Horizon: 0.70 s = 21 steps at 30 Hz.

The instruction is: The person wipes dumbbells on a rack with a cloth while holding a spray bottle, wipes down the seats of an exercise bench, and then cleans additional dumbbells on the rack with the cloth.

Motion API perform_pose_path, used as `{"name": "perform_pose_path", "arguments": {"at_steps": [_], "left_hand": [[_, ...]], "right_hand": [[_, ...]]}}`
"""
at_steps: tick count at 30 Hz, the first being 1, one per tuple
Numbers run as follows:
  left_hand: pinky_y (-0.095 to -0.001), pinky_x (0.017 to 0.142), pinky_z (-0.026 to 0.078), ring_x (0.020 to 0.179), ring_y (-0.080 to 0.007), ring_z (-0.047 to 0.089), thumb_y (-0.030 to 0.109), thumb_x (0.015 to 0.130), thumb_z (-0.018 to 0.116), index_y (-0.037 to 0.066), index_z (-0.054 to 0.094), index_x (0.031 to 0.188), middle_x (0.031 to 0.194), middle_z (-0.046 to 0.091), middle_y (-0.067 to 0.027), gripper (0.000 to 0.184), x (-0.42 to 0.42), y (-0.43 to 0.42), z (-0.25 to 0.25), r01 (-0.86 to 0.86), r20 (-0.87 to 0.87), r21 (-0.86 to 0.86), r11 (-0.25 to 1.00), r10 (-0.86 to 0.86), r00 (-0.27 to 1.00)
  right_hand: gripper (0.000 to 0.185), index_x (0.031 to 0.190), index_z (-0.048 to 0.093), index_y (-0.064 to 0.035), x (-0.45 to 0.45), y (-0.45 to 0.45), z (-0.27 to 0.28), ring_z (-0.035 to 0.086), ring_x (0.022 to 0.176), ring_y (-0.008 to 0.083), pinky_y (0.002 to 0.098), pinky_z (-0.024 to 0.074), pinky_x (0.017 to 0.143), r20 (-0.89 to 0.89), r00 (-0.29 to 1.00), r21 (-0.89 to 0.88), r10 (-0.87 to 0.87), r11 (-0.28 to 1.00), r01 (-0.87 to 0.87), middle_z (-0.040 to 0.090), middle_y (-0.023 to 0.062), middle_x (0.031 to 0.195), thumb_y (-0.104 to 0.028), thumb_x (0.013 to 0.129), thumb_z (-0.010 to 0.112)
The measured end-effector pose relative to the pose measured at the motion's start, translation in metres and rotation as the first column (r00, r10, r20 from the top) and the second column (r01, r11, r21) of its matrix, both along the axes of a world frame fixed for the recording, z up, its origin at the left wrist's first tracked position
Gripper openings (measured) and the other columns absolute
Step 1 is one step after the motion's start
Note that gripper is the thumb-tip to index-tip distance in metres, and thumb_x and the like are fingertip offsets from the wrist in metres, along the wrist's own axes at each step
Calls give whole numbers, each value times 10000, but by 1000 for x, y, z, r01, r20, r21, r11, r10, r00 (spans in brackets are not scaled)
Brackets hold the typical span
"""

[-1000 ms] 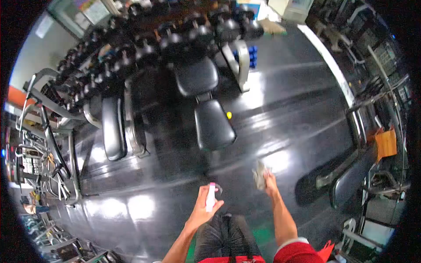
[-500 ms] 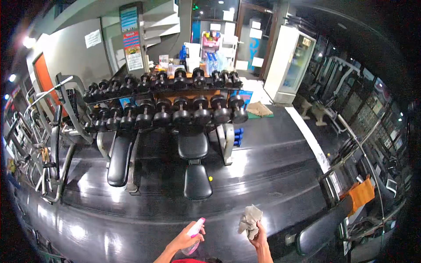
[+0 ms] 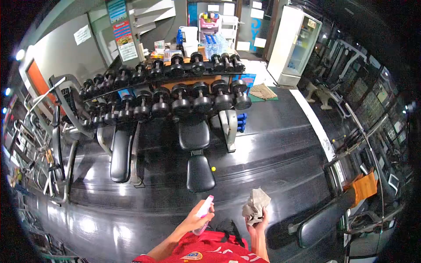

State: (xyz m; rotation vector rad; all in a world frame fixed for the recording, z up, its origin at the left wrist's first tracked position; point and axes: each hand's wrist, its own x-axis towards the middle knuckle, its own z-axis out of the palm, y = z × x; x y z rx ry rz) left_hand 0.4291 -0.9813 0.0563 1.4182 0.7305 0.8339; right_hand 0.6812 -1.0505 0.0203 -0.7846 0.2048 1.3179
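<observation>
Nearest you is your red jersey, its smooth cloth printed with white marks and one crest. Just beyond it, your left hand has its fingers curled closed around one spray bottle, which tilts up to the right, its head pink and white plastic and its body partly hidden by your grip. Apart from it on the right, your right hand pinches one crumpled, grey-beige cloth, the fingers bent in against its lower part while loose folds stand up above them. Past your hands lies glossy black flooring, with one small, round yellow object beside the two-pad weight bench, its pads covered in smooth black upholstery. To the left stands one long, narrow flat bench; to the right hangs one orange towel. Further off, round-headed black dumbbells fill two rows, crowded too tightly on the left to count. Farthest back is one upright, glass-doored fridge.
</observation>
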Motion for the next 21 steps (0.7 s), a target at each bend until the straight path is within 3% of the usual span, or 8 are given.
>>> {"name": "perform_pose_path", "arguments": {"at_steps": [1, 5, 9, 12, 17, 19, 21], "left_hand": [[-246, 623, 477, 715, -84, 558, 18, 852, 602, 35, 445, 1213, 944, 536, -29, 395, 6, 12, 2, -3, 34, -88, 996, 6, 999], [-251, 612, 487, 687, -95, 553, 24, 868, 575, 37, 435, 1217, 962, 527, -41, 377, 33, 64, -14, 63, 148, -130, 990, -43, 988], [-256, 612, 490, 709, -99, 550, 37, 883, 540, 36, 449, 1205, 968, 523, -43, 335, 72, 116, -9, 53, 124, -5, 999, -52, 991], [-255, 629, 488, 730, -99, 543, 37, 882, 533, 39, 455, 1204, 971, 523, -40, 331, 102, 156, -7, 16, 101, -22, 1000, -14, 995], [-269, 653, 492, 693, -101, 569, 3, 879, 510, 20, 413, 1250, 967, 544, -81, 383, 148, 210, 3, -29, 124, -75, 997, 39, 991], [-266, 641, 496, 649, -110, 581, -6, 877, 513, 17, 425, 1241, 977, 554, -88, 375, 162, 227, 9, -75, 155, -65, 995, 85, 984], [-269, 627, 496, 636, -110, 577, -16, 873, 511, 21, 432, 1233, 959, 561, -90, 370, 173, 241, 9, -135, 176, -96, 986, 150, 973]], "right_hand": [[438, 1149, 573, -118, 3, 6, -2, 594, 976, 253, 391, 490, 815, -7, 1000, 2, -6, 1000, 6, 621, 71, 1090, -429, 840, 557], [439, 1142, 579, -128, 21, 50, -12, 591, 972, 246, 375, 489, 789, -26, 1000, 12, -9, 1000, 10, 619, 61, 1093, -440, 834, 572], [441, 1150, 575, -134, 67, 100, -40, 590, 954, 244, 385, 485, 785, -85, 996, 8, -28, 1000, 29, 616, 48, 1097, -444, 837, 570], [445, 1196, 529, -81, 103, 146, -25, 597, 954, 241, 379, 496, 784, -141, 989, 85, 51, 996, -39, 604, 82, 1122, -373, 863, 570], [486, 1263, 484, -84, 172, 220, 10, 578, 1009, 243, 358, 488, 805, 191, 935, -20, 300, 953, -302, 583, 82, 1170, -360, 870, 562], [503, 1308, 438, -82, 209, 251, -4, 569, 1058, 252, 390, 491, 846, 205, 911, 47, 358, 926, -375, 565, 101, 1211, -325, 882, 549], [527, 1338, 406, -86, 234, 285, -1, 564, 1086, 252, 403, 498, 862, 329, 799, -81, 503, 859, -506, 551, 112, 1233, -307, 883, 556]]}}
